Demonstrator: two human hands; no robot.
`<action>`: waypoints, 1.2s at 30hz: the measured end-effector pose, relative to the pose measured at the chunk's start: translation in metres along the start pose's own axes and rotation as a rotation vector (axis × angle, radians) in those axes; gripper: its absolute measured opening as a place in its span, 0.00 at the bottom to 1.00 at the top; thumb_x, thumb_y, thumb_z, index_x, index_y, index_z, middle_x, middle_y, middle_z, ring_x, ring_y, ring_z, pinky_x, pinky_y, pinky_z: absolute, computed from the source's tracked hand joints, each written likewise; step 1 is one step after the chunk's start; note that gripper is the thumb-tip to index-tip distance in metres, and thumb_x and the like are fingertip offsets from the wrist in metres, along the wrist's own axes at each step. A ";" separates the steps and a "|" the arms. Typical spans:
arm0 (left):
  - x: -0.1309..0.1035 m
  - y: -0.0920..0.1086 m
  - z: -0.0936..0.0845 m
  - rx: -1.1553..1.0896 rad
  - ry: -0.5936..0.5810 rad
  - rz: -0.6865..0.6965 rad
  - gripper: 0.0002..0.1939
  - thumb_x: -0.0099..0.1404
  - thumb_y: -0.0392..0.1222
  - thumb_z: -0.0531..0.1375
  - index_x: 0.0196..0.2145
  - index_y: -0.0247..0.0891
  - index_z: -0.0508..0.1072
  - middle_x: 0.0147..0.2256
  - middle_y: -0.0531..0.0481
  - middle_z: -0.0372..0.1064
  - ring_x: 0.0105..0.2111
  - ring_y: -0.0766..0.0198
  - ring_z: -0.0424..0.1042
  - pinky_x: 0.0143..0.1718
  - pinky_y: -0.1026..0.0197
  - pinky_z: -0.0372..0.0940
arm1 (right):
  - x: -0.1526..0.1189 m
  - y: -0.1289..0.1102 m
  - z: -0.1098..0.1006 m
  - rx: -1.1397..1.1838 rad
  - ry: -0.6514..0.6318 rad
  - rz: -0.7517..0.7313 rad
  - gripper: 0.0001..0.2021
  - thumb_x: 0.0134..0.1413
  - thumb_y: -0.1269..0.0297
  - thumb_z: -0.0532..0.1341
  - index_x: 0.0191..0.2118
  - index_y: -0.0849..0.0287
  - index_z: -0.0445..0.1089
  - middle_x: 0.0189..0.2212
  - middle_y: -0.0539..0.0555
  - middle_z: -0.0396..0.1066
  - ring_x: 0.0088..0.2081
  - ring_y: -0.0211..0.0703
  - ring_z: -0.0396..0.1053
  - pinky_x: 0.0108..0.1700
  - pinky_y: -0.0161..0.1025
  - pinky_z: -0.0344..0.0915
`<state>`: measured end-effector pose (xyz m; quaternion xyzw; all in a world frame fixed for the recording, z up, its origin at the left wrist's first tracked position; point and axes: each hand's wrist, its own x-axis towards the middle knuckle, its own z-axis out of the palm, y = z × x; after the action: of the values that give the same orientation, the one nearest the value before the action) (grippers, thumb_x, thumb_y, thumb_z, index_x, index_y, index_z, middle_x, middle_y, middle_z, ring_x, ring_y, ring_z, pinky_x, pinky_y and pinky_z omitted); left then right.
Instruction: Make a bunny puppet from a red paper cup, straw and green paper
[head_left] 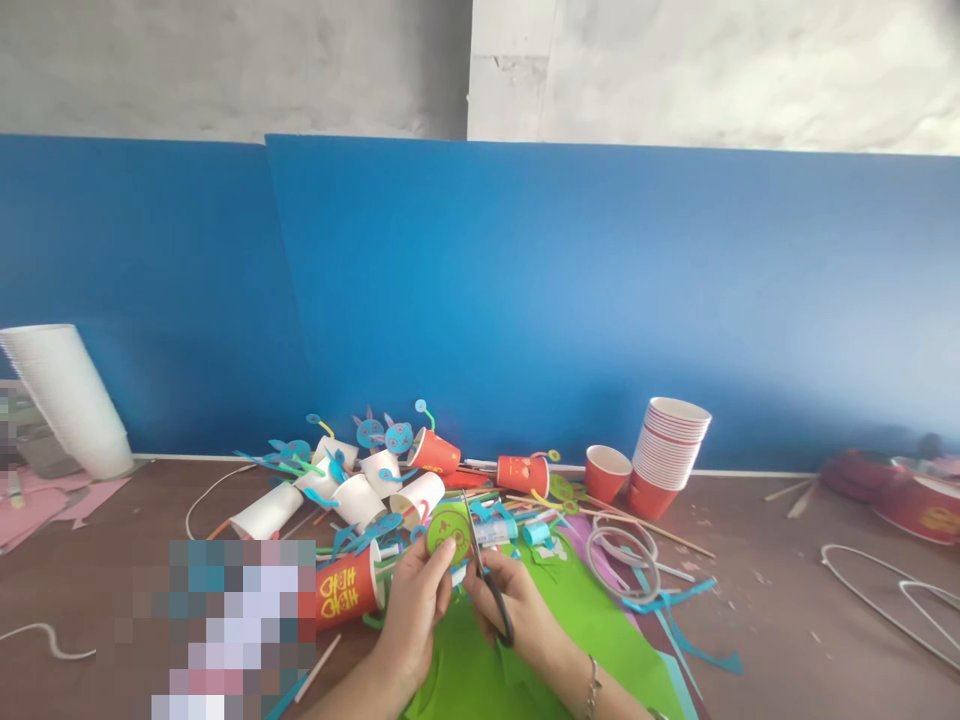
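Observation:
My left hand (415, 600) pinches a round green paper piece (447, 535) with a face drawn on it. Black-handled scissors (491, 590) are in my right hand (517, 605), their blades pointing up along the right edge of the green piece. Both hands are above large green paper sheets (592, 650) on the brown table. Just left of my left hand lies a red paper cup (346, 592) with yellow print. A glue stick (495, 532) rests behind the scissors.
Decorated white cups (358, 502) and blue paper animal faces (397, 434) crowd the back. A red-and-white cup stack (670, 445) stands right, a leaning white stack (71, 400) far left. Coiled white cord (622, 557) and blue scraps (694, 640) lie right of the sheets.

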<state>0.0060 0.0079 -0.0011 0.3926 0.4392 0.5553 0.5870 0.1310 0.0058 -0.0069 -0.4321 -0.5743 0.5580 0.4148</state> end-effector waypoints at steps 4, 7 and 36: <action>0.001 0.000 -0.001 0.012 -0.006 0.010 0.17 0.56 0.55 0.60 0.28 0.37 0.66 0.10 0.65 0.45 0.13 0.75 0.40 0.16 0.69 0.36 | 0.000 -0.002 -0.002 -0.015 -0.009 0.007 0.18 0.45 0.49 0.64 0.25 0.59 0.61 0.09 0.40 0.55 0.11 0.29 0.52 0.13 0.27 0.49; 0.000 0.001 -0.001 0.019 -0.011 0.009 0.17 0.56 0.55 0.59 0.29 0.37 0.66 0.10 0.65 0.45 0.13 0.75 0.40 0.16 0.69 0.36 | 0.000 -0.002 -0.002 -0.021 -0.013 0.019 0.19 0.44 0.48 0.64 0.25 0.59 0.61 0.09 0.40 0.55 0.11 0.29 0.52 0.13 0.27 0.48; 0.004 -0.004 0.000 -0.074 -0.013 0.003 0.17 0.52 0.53 0.65 0.33 0.37 0.72 0.27 0.53 0.69 0.27 0.65 0.66 0.29 0.66 0.61 | -0.001 -0.001 -0.001 -0.017 -0.039 0.061 0.18 0.45 0.48 0.64 0.26 0.59 0.62 0.08 0.40 0.56 0.11 0.29 0.52 0.13 0.27 0.47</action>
<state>0.0072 0.0115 -0.0051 0.3750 0.4140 0.5694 0.6031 0.1321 0.0050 -0.0058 -0.4420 -0.5736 0.5738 0.3825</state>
